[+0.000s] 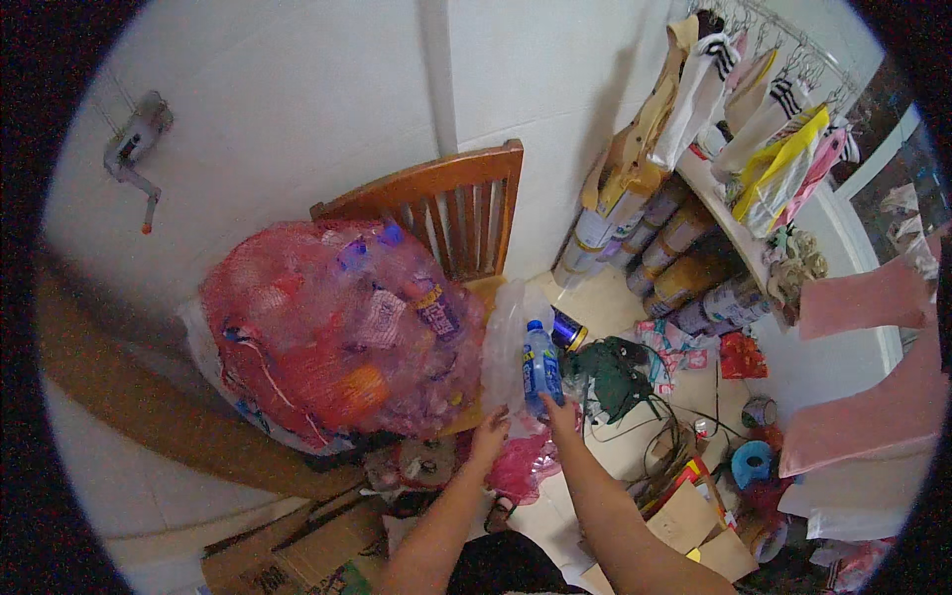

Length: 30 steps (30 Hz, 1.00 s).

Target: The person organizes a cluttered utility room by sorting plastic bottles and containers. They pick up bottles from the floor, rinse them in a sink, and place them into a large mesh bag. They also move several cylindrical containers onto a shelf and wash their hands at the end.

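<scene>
A plastic bottle (pixel 540 366) with a blue cap and blue label leans upright, cap pointing away from me. My right hand (pixel 559 416) grips it near its base. Just left of it, my left hand (pixel 491 430) is at the lower edge of a translucent plastic bag (pixel 506 349); whether the fingers hold the bag is unclear. A large red mesh sack (pixel 312 327), stuffed with bottles and packaging, rests on a wooden chair (pixel 487 216) to the left. Below my hands lies pink mesh netting (pixel 520 465).
A blue can (pixel 569 331) and dark green fabric (pixel 617 379) lie beyond the bottle. Flattened cardboard (pixel 312 550) is at lower left, a cardboard box (pixel 680 520) at lower right. Blue tape (pixel 752 464) sits farther right. Socks (pixel 699 97) hang above stacked cans (pixel 677 260).
</scene>
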Available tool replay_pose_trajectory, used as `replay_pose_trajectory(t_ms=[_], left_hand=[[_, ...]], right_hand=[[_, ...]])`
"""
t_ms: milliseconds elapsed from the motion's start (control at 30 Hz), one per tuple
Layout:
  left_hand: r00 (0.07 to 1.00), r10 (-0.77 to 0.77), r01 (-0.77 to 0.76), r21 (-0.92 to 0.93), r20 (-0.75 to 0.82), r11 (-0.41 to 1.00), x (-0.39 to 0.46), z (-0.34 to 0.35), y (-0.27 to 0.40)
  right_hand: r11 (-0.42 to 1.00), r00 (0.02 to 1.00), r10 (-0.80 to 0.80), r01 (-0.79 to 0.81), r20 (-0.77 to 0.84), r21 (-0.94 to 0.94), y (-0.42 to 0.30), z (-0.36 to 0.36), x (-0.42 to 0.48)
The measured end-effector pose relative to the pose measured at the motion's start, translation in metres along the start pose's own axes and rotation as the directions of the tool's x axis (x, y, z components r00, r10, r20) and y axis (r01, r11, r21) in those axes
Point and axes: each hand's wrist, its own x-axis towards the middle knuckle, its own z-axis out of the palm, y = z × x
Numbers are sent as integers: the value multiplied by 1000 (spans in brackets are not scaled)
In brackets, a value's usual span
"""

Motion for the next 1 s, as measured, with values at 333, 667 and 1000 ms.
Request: replay_pose_trajectory(t_ms=[333,667,1000], left_hand=[[984,155,-147,-87,92,985,-84,18,111],[860,509,-497,296,43,816,-199,-38,169],[727,686,-415,808,18,418,-295,-110,185]], right_hand=[[965,903,-230,259,362,-34,-22,-42,-161],[719,702,-472,657,533,-228,-135,4,-265],[-113,522,-583,707,623,-698,-227,89,-409]])
